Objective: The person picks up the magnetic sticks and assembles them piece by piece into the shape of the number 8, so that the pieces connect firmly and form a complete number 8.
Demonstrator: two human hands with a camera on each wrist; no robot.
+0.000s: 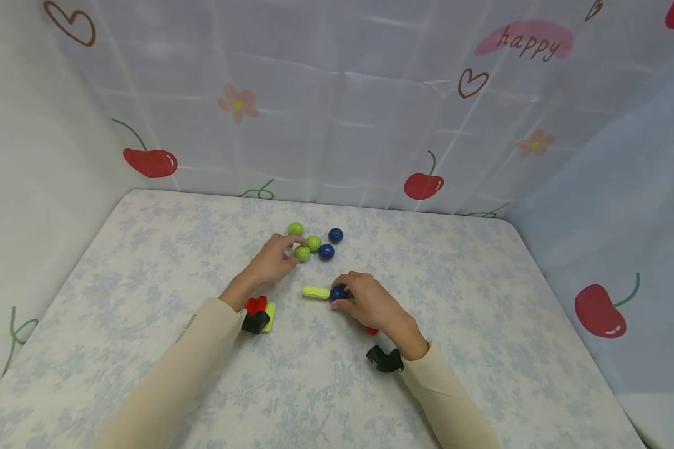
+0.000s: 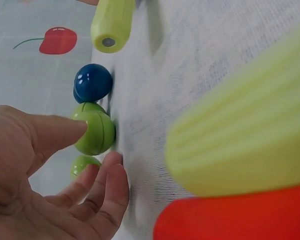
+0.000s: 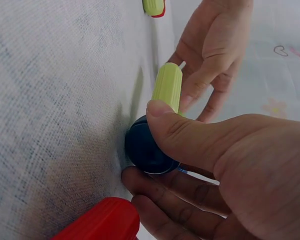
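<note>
In the head view my left hand [image 1: 272, 259] reaches over the table, thumb and fingers spread on either side of a glossy green ball [image 1: 302, 254]. In the left wrist view the thumb overlaps the edge of that green ball [image 2: 96, 134], with the other fingers below it. Two more green balls, one of them [image 1: 314, 243] beside it, and two dark blue balls [image 1: 326, 252] lie close by. My right hand [image 1: 371, 302] pinches another dark blue ball [image 3: 147, 147] between thumb and fingers. A ribbed yellow-green stick [image 1: 316, 292] extends leftward from this ball, end against it.
Below my left wrist lie a red piece [image 1: 256, 304] and a second yellow-green stick [image 1: 269, 317]. A red stick [image 3: 102, 222] lies beneath my right hand. Black fittings [image 1: 384, 360] sit at both wrists. A printed curtain [image 1: 337, 125] stands behind the cloth-covered table [image 1: 427, 262].
</note>
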